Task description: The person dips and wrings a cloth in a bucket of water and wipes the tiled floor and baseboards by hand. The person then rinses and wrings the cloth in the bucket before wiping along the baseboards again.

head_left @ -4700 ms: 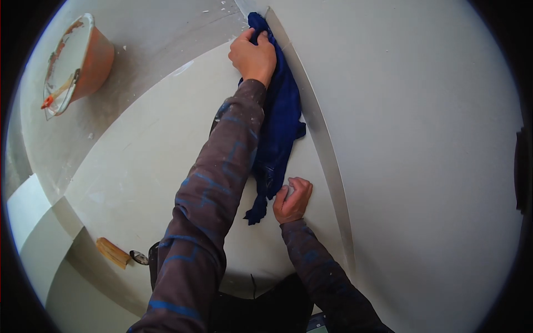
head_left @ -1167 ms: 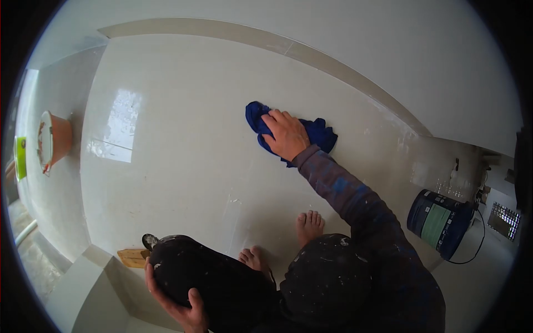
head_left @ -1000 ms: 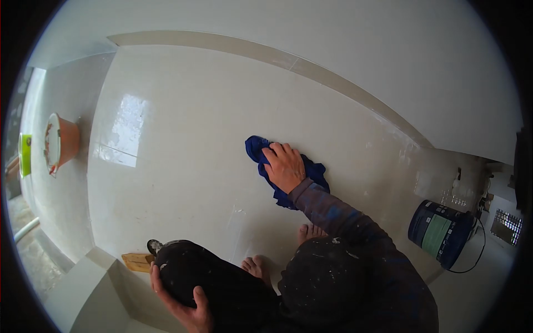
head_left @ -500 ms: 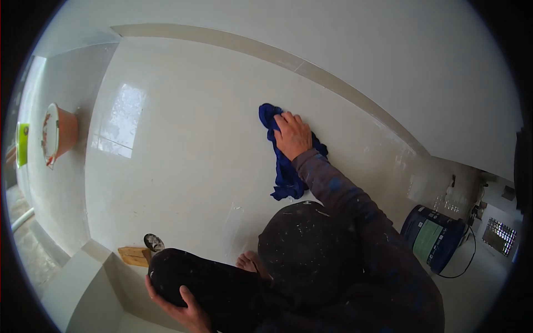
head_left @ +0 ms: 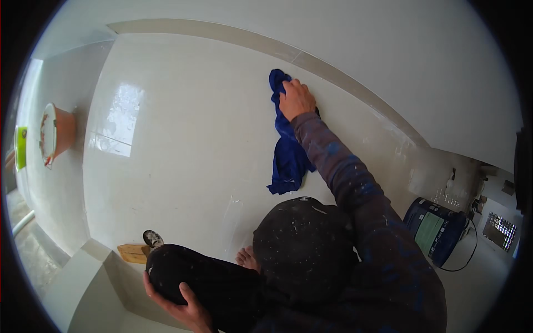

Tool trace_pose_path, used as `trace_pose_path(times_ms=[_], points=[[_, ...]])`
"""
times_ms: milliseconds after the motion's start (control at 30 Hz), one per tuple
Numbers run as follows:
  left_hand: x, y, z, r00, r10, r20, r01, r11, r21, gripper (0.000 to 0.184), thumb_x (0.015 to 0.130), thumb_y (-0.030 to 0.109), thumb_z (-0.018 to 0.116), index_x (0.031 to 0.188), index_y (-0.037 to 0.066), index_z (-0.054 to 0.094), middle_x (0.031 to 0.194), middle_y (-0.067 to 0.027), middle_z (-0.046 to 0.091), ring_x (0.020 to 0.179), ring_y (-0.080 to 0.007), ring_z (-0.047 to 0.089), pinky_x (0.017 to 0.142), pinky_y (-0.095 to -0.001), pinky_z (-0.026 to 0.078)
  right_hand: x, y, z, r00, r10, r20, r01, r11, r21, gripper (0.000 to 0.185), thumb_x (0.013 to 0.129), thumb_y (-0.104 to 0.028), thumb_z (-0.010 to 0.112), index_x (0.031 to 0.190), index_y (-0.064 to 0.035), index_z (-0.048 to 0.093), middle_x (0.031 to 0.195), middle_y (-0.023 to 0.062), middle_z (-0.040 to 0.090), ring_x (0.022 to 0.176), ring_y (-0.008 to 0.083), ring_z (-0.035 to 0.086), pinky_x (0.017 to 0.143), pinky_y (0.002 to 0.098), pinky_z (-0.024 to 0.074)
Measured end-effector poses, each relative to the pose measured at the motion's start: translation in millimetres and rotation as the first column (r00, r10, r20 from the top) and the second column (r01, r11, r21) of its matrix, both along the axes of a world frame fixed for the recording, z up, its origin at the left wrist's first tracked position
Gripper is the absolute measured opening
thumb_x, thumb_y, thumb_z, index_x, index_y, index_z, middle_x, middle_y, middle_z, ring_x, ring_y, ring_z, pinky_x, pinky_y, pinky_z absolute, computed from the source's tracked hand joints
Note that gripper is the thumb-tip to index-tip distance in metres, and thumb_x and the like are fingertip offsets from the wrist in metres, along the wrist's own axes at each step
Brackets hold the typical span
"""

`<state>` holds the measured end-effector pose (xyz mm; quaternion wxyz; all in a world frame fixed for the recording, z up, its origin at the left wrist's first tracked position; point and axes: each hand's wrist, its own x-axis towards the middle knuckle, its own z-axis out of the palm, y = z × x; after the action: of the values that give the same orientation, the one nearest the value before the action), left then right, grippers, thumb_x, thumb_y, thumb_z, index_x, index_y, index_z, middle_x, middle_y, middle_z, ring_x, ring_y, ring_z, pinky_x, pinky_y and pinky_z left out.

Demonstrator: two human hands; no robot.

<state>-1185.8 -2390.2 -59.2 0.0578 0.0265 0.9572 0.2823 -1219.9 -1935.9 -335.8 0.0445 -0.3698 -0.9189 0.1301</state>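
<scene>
A dark blue cloth lies stretched out on the pale, glossy floor. My right hand presses on its upper part close to the skirting, with the fingers curled into the fabric. The lower end of the cloth trails back towards my knee. At the lower left, my left hand rests around my other knee, thumb and fingers apart, with no object in it. Some of its fingers are hidden at the far side of the leg.
An orange bucket stands at the left, a dark blue bucket with a wire handle at the right. A wooden piece and a small round dark object lie near my left knee. Skirting curves along the wall.
My right hand has moved up across the floor to near the skirting, dragging the cloth, which is now longer and straighter. My left hand, earlier beside the cloth, is now on my knee.
</scene>
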Motion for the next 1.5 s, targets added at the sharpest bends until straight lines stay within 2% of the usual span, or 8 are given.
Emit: trace_pose_path(times_ms=[300,467,667,767,900,1167,1400,1500], points=[[-14.7,9.6,-0.2,0.998,0.03,0.051,-0.032,0.999,0.025,0.068,0.102,0.033,0.063,0.157,0.002,0.037,0.155,-0.0205,0.044,0.144,-0.0338,0.042,0.123,-0.0459,0.029,50.5,-82.8,7.6,0.98,0.165,0.114,-0.151,0.981,-0.122,0.035,0.089,-0.023,0.074,0.121,-0.0124,0.067,0.119,0.0078,0.063,0.111,0.031,0.063,0.088,0.0517,0.0543],[-9.3,5.3,6.8,1.0,-0.011,0.016,0.011,1.0,-0.025,0.066,0.103,0.031,0.062,0.157,0.002,0.038,0.155,-0.0204,0.044,0.144,-0.0337,0.042,0.122,-0.0457,0.029,-7.5,7.3,-14.7,0.996,-0.092,-0.017,0.092,0.995,-0.027,0.03,0.091,-0.024,0.071,0.116,-0.0082,0.068,0.115,0.0121,0.065,0.106,0.038,0.063,0.089,0.0506,0.0554],[-11.0,9.1,-4.7,1.0,-0.004,0.031,0.004,1.0,0.021,0.069,0.101,0.033,0.064,0.158,0.003,0.038,0.155,-0.02,0.045,0.143,-0.0338,0.043,0.122,-0.0457,0.03,61.1,-108.7,3.1,0.977,0.152,0.15,-0.148,0.988,-0.036,0.04,0.086,-0.023,0.076,0.123,-0.0122,0.066,0.12,0.0069,0.061,0.115,0.0274,0.061,0.088,0.0519,0.0533],[-10.8,15.3,-4.9,0.997,-0.063,0.04,0.062,0.998,0.026,0.069,0.102,0.034,0.063,0.157,0.002,0.037,0.155,-0.0199,0.044,0.142,-0.0335,0.044,0.121,-0.0457,0.032,50.2,-64.7,7.2,0.976,0.203,0.081,-0.196,0.977,-0.083,0.038,0.087,-0.023,0.075,0.122,-0.0115,0.067,0.118,0.0076,0.063,0.109,0.0304,0.063,0.086,0.0496,0.0556],[-0.8,12.7,-0.7,0.998,-0.002,0.06,-0.002,0.998,0.063,0.069,0.102,0.035,0.063,0.158,0.002,0.037,0.155,-0.02,0.045,0.142,-0.0335,0.045,0.121,-0.0456,0.032,-14.6,45.8,-7.5,0.996,-0.073,-0.047,0.075,0.996,0.057,0.035,0.094,-0.026,0.068,0.123,-0.0063,0.07,0.118,0.0147,0.068,0.108,0.0363,0.064,0.091,0.0481,0.0553],[-7.3,36.3,-7.3,0.996,-0.051,0.075,0.045,0.996,0.074,0.075,0.097,0.032,0.067,0.157,0.0,0.036,0.156,-0.0204,0.043,0.143,-0.0361,0.043,0.122,-0.0488,0.03,82.6,-84.8,14.4,0.941,0.339,0.0,-0.336,0.934,-0.124,0.034,0.087,-0.023,0.074,0.118,-0.0137,0.066,0.115,0.0059,0.061,0.106,0.0291,0.063,0.084,0.0482,0.054],[-5.5,26.1,-11.1,0.996,-0.075,0.05,0.071,0.995,0.069,0.069,0.101,0.034,0.063,0.157,0.001,0.038,0.153,-0.0198,0.047,0.142,-0.0338,0.045,0.121,-0.0455,0.031,-14.0,47.0,-22.7,0.993,-0.114,0.013,0.112,0.986,0.122,0.025,0.09,-0.022,0.069,0.112,-0.0101,0.068,0.116,0.0085,0.064,0.107,0.031,0.063,0.088,0.0508,0.0533],[-4.5,30.8,-15.7,0.998,-0.017,0.058,0.009,0.99,0.143,0.071,0.101,0.037,0.063,0.156,0.001,0.038,0.153,-0.0198,0.046,0.142,-0.0341,0.044,0.121,-0.0463,0.032,18.5,26.6,-13.6,0.993,0.087,-0.073,-0.085,0.996,0.035,0.027,0.089,-0.022,0.07,0.114,-0.0114,0.067,0.118,0.0075,0.063,0.11,0.0299,0.063,0.089,0.0502,0.0525]])
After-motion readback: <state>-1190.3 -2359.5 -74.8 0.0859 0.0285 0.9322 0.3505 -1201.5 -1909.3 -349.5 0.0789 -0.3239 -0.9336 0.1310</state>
